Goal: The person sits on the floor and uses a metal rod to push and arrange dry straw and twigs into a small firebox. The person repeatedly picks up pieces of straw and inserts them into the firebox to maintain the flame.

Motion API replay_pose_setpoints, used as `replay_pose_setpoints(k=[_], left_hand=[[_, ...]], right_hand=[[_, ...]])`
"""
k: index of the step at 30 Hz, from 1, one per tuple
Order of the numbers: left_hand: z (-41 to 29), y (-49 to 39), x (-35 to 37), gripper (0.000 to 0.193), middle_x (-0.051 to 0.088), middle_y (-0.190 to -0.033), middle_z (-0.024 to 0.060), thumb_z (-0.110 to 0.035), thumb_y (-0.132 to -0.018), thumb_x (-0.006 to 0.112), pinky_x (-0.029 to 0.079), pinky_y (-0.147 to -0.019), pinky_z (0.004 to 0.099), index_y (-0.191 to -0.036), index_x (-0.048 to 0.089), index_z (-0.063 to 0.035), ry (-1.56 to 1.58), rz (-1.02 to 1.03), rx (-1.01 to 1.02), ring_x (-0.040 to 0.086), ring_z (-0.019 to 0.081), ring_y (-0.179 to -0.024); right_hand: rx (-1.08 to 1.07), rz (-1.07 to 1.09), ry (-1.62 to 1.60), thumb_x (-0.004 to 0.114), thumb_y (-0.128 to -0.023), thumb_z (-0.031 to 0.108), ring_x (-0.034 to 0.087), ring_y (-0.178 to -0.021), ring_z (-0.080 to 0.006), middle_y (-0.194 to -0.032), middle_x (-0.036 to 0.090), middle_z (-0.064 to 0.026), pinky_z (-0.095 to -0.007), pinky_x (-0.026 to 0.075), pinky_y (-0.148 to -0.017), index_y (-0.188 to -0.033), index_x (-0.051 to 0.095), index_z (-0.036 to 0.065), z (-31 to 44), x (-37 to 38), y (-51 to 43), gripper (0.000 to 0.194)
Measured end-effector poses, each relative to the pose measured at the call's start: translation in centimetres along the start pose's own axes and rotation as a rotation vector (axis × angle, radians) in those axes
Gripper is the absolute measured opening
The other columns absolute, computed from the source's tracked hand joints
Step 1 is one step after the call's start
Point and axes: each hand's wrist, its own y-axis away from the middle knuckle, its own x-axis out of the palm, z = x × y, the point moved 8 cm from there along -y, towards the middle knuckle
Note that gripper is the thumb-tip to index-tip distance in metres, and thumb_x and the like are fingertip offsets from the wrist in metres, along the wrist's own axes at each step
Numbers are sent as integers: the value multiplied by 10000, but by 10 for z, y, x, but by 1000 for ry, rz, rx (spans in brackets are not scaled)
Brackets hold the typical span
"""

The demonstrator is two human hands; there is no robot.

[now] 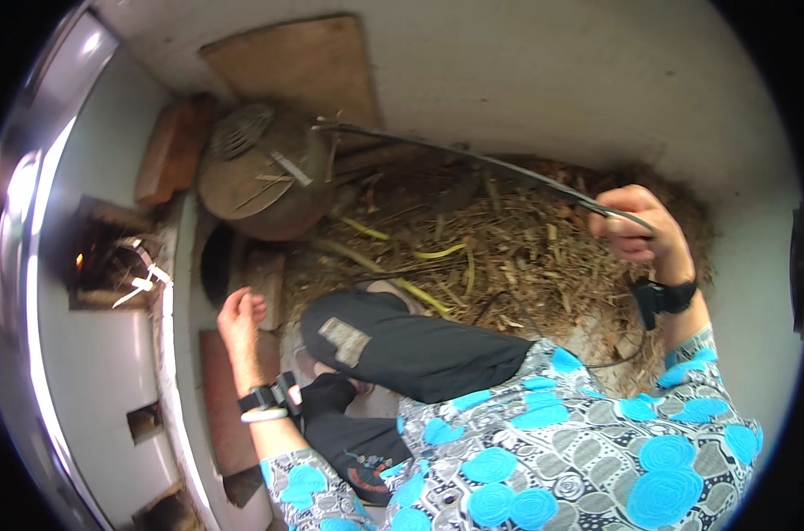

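Note:
My right hand (631,222) grips the near end of a pair of long, dark metal fire tongs (481,159), whose far end reaches left over a heap of straw and wood chips (541,245). A few thin bits show at that far tip. My left hand (241,315) is raised beside the stove's side wall, fingers curled, with nothing plainly in it. Left of it, a square firebox opening (110,252) shows a small flame and pale sticks at its sill. A round lidded metal container (269,179) carries a vent piece and loose twigs on top.
Red bricks (174,149) stand by the firebox. A brown board (302,66) leans on the back wall. A reddish panel (236,398) is low on the left. Yellow strips (442,252) and a dark cord (617,364) lie in the litter near my legs.

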Motion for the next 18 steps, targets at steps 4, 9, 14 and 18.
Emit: replay_pose_setpoints(k=[4, 9, 14, 18], left_hand=[[-48, 14, 1, 486, 554, -1358, 133, -72, -918, 559, 392, -1055, 373, -1395, 484, -16, -145, -88, 321, 497, 236, -1273], [-69, 30, -4, 649, 479, -1442, 154, -44, -820, 528, 269, -1152, 387, -1452, 388, -1, -37, -70, 295, 400, 273, -1379], [-61, 34, -13, 536, 576, -1315, 182, -102, -921, 577, 390, -1064, 332, -1410, 405, 33, 117, -48, 158, 512, 236, -1271], [-49, 38, -11, 338, 662, -1128, 176, -137, -987, 550, 518, -918, 341, -1269, 516, 46, 281, -53, -6, 641, 234, -1048]], right_hand=[[-41, 53, -75, 682, -832, 104, 317, -333, -9, -480, 405, 36, -181, 237, -271, -840, 583, -97, 17, 29, -7, 225], [-39, 257, -171, 665, -832, 56, 330, -326, -14, -473, 407, 23, -182, 238, -263, -856, 580, -132, 3, 102, -61, 208], [30, 627, -253, 592, -940, 75, 348, -345, -24, -488, 409, 29, -191, 261, -286, -957, 574, -131, 2, 185, -135, 208], [81, 759, -201, 592, -951, 110, 346, -348, -29, -501, 418, 34, -195, 265, -294, -998, 581, -124, -2, 221, -174, 239]])
